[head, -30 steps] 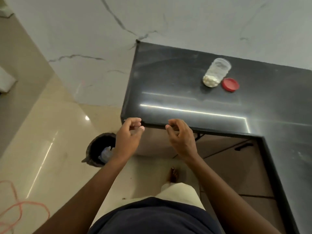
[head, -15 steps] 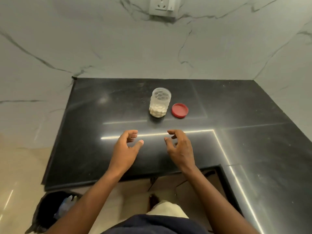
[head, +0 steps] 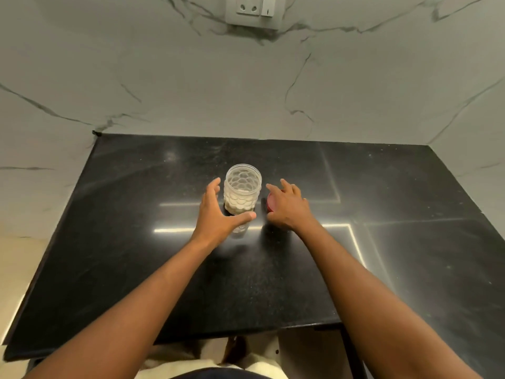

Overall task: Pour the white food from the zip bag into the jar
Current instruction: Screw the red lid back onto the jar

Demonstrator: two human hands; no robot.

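Left hand [head: 218,214] is open, fingers spread and curved around the left side of the jar [head: 242,189], thumb just in front of its base; contact cannot be confirmed. Right hand [head: 287,207] is open, palm down, over the red lid [head: 270,205], which shows only at its left edge beside the jar. One jar, upright, uncapped, with white food [head: 239,202] filling its lower part. One lid. Both sit mid-counter [head: 136,255] on black stone. One wall socket [head: 252,10] above.
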